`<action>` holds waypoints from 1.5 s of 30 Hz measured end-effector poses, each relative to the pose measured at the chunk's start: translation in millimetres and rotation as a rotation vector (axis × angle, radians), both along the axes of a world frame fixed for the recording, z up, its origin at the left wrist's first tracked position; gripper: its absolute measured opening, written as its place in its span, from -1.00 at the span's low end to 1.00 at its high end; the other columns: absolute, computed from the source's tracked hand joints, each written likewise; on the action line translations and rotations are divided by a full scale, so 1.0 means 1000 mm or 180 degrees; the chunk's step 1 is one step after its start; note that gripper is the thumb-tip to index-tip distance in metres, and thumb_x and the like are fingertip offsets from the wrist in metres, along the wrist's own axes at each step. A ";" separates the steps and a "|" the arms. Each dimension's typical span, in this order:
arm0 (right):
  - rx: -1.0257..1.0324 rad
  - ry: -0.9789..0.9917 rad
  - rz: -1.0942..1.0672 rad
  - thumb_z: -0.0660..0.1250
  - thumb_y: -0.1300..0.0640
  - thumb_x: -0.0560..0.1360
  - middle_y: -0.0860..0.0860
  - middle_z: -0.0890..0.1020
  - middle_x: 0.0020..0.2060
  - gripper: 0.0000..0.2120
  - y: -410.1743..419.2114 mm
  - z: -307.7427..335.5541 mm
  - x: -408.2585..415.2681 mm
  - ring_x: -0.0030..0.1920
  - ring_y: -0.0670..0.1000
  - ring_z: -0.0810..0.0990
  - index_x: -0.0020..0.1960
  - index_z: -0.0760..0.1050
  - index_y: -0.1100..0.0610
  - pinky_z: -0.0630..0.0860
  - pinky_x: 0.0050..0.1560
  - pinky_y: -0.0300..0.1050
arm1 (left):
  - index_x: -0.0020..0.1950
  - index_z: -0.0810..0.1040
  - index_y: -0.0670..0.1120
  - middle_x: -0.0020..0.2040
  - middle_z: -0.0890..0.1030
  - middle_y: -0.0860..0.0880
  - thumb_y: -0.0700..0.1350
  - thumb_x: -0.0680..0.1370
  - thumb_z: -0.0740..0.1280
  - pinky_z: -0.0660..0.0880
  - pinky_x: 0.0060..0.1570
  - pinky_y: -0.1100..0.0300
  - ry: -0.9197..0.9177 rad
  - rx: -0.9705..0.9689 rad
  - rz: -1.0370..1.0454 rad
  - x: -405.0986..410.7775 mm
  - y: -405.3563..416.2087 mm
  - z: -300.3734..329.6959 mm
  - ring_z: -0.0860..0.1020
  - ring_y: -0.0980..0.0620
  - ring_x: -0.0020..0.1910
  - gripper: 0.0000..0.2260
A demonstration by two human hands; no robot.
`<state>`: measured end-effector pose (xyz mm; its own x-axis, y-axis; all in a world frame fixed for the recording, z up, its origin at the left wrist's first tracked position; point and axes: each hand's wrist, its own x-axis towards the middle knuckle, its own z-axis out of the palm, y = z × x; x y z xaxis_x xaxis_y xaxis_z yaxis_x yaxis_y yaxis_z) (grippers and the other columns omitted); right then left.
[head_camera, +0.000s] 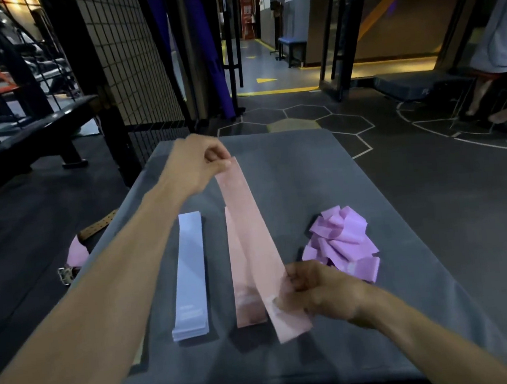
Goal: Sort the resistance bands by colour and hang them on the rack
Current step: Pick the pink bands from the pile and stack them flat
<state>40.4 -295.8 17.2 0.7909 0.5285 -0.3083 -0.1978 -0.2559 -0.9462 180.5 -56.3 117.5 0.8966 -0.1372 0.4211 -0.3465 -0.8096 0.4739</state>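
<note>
The sorting step was in hand, not the hanging. On the grey padded table (pixel 387 210) a pink band (pixel 250 235) was held stretched lengthwise between the person's two hands. The left hand (pixel 195 166) had its grip closed on the band's far end, toward the far edge of the table, fingers and thumb pinched over the short edge. The right hand (pixel 314 291) gripped the near end, fingers curled round the strip so that a short tail stuck out toward the near edge. The band ran at a slight slant over a flat pink pile (pixel 248 310) near the middle of the table, partly covering it; whether it touched that pile could not be told.

Beside the pink pile, toward the left edge, a neat stack of pale blue bands (pixel 189 278) lay straight and squared. Toward the right edge sat a loose, crumpled heap of purple bands (pixel 340 239), not yet flattened. No rack could be made out with certainty.

The next move probably called for swinging the near end leftward until the band lined up with the pink pile, then lowering both ends together and letting go evenly so that it lay flat. The purple heap appeared to be the remaining sorting work before any hanging.
</note>
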 end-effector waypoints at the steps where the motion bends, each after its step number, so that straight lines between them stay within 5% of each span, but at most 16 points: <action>1: 0.0035 0.0075 -0.0031 0.42 0.34 0.49 -0.06 0.69 -0.21 -0.83 0.007 -0.003 -0.001 -0.23 -0.13 0.64 0.06 0.58 0.19 0.51 -0.26 -0.30 | -0.05 0.71 -0.09 -0.20 0.66 0.04 -0.14 0.48 0.53 0.51 -0.08 0.32 0.0085 0.0117 -0.0014 0.008 0.001 -0.003 0.56 0.18 -0.25 -0.92; 8: 0.0164 0.0793 -0.0280 0.36 0.30 0.51 0.12 0.66 -0.13 -0.79 0.044 -0.018 0.003 -0.19 0.03 0.63 0.14 0.54 0.27 0.69 -0.21 -0.01 | -0.11 0.71 -0.07 -0.19 0.70 0.01 -0.18 0.48 0.53 0.43 -0.23 0.36 0.0469 0.0620 -0.0074 0.061 0.004 -0.051 0.64 0.09 -0.19 -0.96; 15: 0.0040 0.0727 -0.0456 0.28 0.30 0.55 0.08 0.64 -0.30 -0.79 0.061 -0.019 0.015 -0.50 -0.07 0.54 0.17 0.48 0.14 0.52 -0.51 -0.18 | -0.08 0.72 -0.10 -0.19 0.67 -0.02 -0.27 0.48 0.49 0.46 -0.12 0.29 0.0889 0.0745 -0.0031 0.096 -0.006 -0.107 0.64 0.03 -0.17 -0.92; 19: -0.0100 0.0627 -0.0432 0.27 0.29 0.54 0.04 0.63 -0.36 -0.72 0.064 -0.018 0.021 -0.55 -0.09 0.52 0.23 0.41 0.11 0.43 -0.57 -0.22 | -0.08 0.73 -0.08 -0.10 0.73 -0.05 -0.26 0.47 0.48 0.53 -0.03 0.23 0.0930 0.0815 0.0061 0.106 -0.010 -0.126 0.66 -0.02 -0.10 -0.89; 23: -0.0392 0.0422 -0.0273 0.23 0.29 0.51 -0.01 0.63 -0.42 -0.73 0.064 -0.019 0.025 -0.57 -0.12 0.51 0.19 0.40 0.12 0.41 -0.58 -0.23 | -0.28 0.63 0.11 -0.13 0.74 0.00 -0.21 0.44 0.48 0.62 0.02 0.08 0.1006 0.0866 0.0166 0.111 -0.009 -0.139 0.69 -0.04 -0.11 -0.79; 28: -0.0984 0.0005 -0.0078 0.21 0.16 0.50 0.07 0.66 -0.35 -0.75 0.059 -0.026 0.027 -0.52 -0.02 0.54 0.17 0.36 0.02 0.40 -0.61 -0.22 | -0.11 0.73 0.02 -0.08 0.73 0.00 -0.21 0.48 0.45 0.62 0.04 0.04 0.1019 0.0891 0.0147 0.106 -0.010 -0.140 0.67 -0.06 -0.07 -0.86; 32: -0.1535 -0.0510 -0.0097 0.29 -0.07 0.39 0.05 0.69 -0.13 -0.61 0.050 -0.038 0.029 -0.34 0.03 0.61 0.21 0.38 -0.10 0.49 -0.41 -0.23 | -0.12 0.72 0.02 -0.10 0.73 -0.02 -0.23 0.47 0.43 0.62 0.03 0.05 0.1027 0.0864 0.0154 0.106 -0.010 -0.141 0.67 -0.07 -0.08 -0.85; 36: -0.1562 -0.0655 -0.0046 0.31 0.02 0.40 0.00 0.67 -0.25 -0.65 0.044 -0.039 0.030 -0.41 0.05 0.65 0.18 0.41 -0.11 0.64 -0.11 -0.13 | -0.12 0.72 0.01 -0.18 0.68 0.03 -0.24 0.47 0.44 0.61 -0.01 0.12 0.0972 0.0783 0.0134 0.104 -0.011 -0.137 0.66 -0.02 -0.12 -0.85; 42: -0.1429 -0.0700 0.0040 0.30 0.13 0.40 -0.04 0.66 -0.31 -0.66 0.042 -0.037 0.027 -0.48 -0.04 0.58 0.14 0.44 -0.12 0.65 -0.12 -0.15 | -0.06 0.72 -0.07 -0.20 0.64 0.05 -0.28 0.48 0.45 0.43 -0.12 0.34 0.1107 0.0586 0.0072 0.103 -0.014 -0.134 0.59 0.09 -0.18 -0.87; 45: -0.1425 -0.0817 0.0038 0.34 0.03 0.43 -0.04 0.67 -0.21 -0.73 0.042 -0.036 0.027 -0.42 -0.11 0.53 0.08 0.40 -0.20 0.62 0.01 -0.14 | -0.04 0.73 -0.10 -0.13 0.69 -0.02 -0.30 0.49 0.44 0.46 -0.09 0.32 0.1191 0.0578 0.0109 0.102 -0.015 -0.137 0.60 0.08 -0.15 -0.86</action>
<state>67.7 -253.9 -18.8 0.8655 0.3988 -0.3032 0.0319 -0.6478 -0.7611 282.4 -71.0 -19.7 0.9885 -0.1468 0.0369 -0.1489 -0.8996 0.4104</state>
